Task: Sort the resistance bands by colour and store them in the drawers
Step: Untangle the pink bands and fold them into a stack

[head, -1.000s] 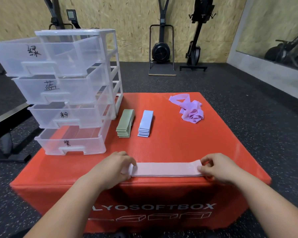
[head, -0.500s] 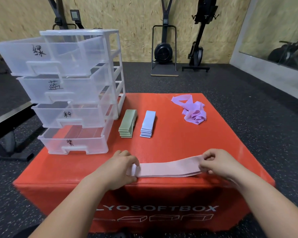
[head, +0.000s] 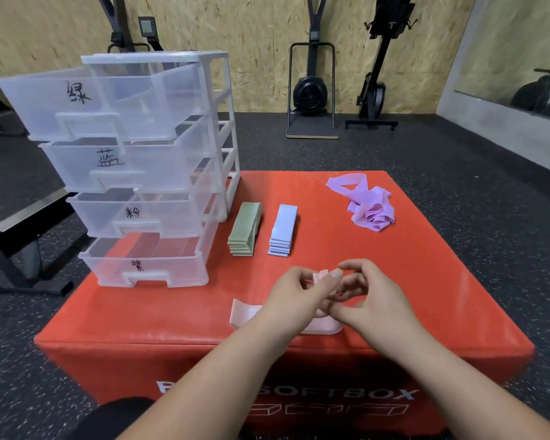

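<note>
The pink bands (head: pixel 245 313) are now doubled over. Their left part lies on the box (head: pixel 426 281) under and left of the left hand (head: pixel 294 292). The folded-over ends stand up just above that hand's thumb, pinched between its thumb and forefinger, and the other fingers are curled beneath. The right hand (head: pixel 373 301) is close against the left. Its fingers are curled and its forefinger arches over the left thumb. Whether it has any grip on the pink ends cannot be told.

I judge the pink set to be folded to about the length of the green stack (head: pixel 245 228) and blue stack (head: pixel 283 230), which lie beyond the fingers. That would leave it ready either to be laid beside them or to go straight into the third drawer (head: pixel 159 217) of the drawers (head: pixel 223 128), up and left of the left hand. All four drawers are pulled out, and none shows a band inside. The purple heap (head: pixel 370 206) lies unsorted, well beyond the right fingers.

Half a second ago the bands lay stretched flat along the near edge, one end in each hand and the hands wide apart. Since then the right hand has carried its end across to the left. The stacks, heap and drawers have not moved.
</note>
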### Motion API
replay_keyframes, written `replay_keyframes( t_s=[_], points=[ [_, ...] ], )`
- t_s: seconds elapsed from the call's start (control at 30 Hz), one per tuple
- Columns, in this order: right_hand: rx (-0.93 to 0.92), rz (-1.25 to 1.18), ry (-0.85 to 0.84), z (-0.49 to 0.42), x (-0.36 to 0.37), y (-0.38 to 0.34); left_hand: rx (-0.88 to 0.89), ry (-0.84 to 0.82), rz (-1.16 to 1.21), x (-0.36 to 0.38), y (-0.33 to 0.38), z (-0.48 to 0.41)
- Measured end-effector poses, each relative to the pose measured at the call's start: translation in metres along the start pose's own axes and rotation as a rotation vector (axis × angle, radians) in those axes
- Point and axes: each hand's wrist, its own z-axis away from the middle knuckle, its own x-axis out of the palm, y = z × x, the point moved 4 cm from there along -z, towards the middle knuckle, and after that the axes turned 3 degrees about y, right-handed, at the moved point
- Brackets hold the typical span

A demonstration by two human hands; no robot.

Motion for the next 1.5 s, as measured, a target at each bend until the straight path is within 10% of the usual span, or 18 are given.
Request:
replay_keyframes(
  t_s=[0.7,0.97,1.23,1.5],
  points=[
    [-0.246,0.274,-0.383,-0.033,0.074,0.034,-0.018,0.243,-0.112,-0.114,0.004,-0.005],
    [-0.452,0.448,-0.353,-0.034,0.090,0.033,-0.085,0.299,-0.905,-0.165,-0.037,0.001],
    [-0.540,0.585,-0.322,-0.031,0.086,0.024,0.614,0.117,-1.220,-0.131,-0.025,-0.004],
    [-0.276,0.589,-0.355,-0.038,0.082,0.022,0.544,0.026,-1.207,-0.123,-0.030,-0.007]
  ],
)
